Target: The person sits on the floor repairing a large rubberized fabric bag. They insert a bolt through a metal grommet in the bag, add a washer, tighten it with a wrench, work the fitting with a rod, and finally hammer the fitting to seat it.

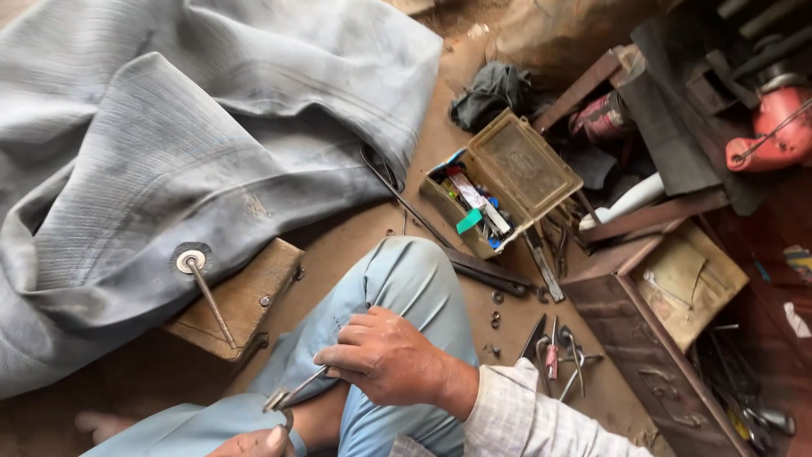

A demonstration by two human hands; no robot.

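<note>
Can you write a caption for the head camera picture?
Right hand grips a thin metal tool beside a grey inner tube and open toolbox.

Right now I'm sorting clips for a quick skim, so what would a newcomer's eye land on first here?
The big grey rubber inner tube fills the upper left, its metal valve stem lying across a wooden block. At bottom centre the right hand rests on a pale blue trouser knee, gripping a thin metal tool. An open tool box sits right of centre.
</note>
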